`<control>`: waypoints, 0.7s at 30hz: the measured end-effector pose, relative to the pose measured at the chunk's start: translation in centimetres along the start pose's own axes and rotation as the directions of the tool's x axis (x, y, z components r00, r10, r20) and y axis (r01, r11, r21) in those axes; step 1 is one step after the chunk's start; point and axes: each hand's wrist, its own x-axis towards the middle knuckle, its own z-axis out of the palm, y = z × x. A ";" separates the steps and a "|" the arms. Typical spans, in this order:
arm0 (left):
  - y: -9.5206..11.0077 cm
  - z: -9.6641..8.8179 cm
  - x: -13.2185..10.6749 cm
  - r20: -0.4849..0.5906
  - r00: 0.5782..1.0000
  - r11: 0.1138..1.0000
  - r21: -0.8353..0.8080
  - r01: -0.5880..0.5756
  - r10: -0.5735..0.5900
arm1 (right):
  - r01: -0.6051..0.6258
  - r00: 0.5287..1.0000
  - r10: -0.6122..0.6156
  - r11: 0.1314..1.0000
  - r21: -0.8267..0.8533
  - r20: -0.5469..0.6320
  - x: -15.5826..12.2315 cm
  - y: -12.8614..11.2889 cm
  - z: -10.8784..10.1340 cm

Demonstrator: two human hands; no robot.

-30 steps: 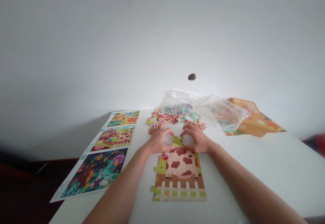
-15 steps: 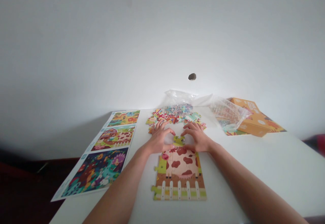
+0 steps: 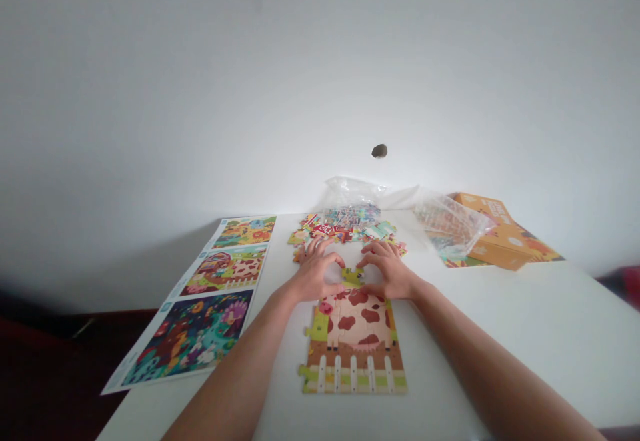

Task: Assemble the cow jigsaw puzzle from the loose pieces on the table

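A partly joined jigsaw puzzle (image 3: 357, 341) lies flat on the white table, showing a spotted cow above a white picket fence. At its top edge sits a green puzzle piece (image 3: 353, 277). My left hand (image 3: 316, 271) has its curved index finger and thumb at the left side of this piece. From the right, my right hand (image 3: 386, 271) holds the same piece with thumb and index finger. Whether the piece is locked into the cow section cannot be made out. Loose puzzle pieces (image 3: 327, 229) are heaped just beyond both hands, partly hidden by the fingers.
On the left lies a reference sheet (image 3: 223, 271) with three printed pictures. Behind the loose pieces stands a clear plastic bag of pieces (image 3: 353, 211). Another clear bag (image 3: 447, 224) leans against an orange box (image 3: 500, 231) at the right. The white wall (image 3: 250, 94) has a hole.
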 end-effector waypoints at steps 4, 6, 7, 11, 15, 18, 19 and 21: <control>0.2 -0.2 0.0 0.021 0.999 0.999 0.004 0.035 -0.035 | -0.005 1.000 0.005 1.000 0.000 0.001 0.0 0.0 0.0; 0.3 -0.3 0.0 0.029 0.999 0.999 0.002 0.034 -0.034 | -0.004 1.000 0.004 1.000 0.003 0.001 0.0 -0.1 0.0; 0.4 -0.3 0.0 0.030 0.999 1.000 0.000 0.030 -0.030 | -0.004 1.000 0.004 1.000 0.004 0.001 0.0 -0.1 0.0; 0.3 -0.3 0.1 0.030 0.999 1.000 -0.003 0.017 -0.017 | -0.008 1.000 0.008 1.000 0.005 0.006 0.0 0.0 0.1; 0.1 -0.2 0.0 0.028 0.999 1.000 0.005 0.014 -0.014 | -0.010 1.000 0.010 1.000 0.001 0.016 0.1 0.1 0.3; 0.1 -0.1 0.0 0.011 1.000 1.000 0.006 -0.003 0.003 | -0.015 0.999 0.015 1.000 -0.002 0.028 0.1 0.0 0.3; 0.2 0.0 0.0 0.005 1.000 1.000 0.007 -0.003 0.003 | -0.019 0.999 0.019 1.000 -0.003 0.030 0.1 0.0 0.3; 0.5 0.4 0.0 -0.007 1.000 1.000 0.013 0.014 -0.014 | -0.026 0.999 0.026 1.000 -0.005 0.030 0.1 -0.1 0.3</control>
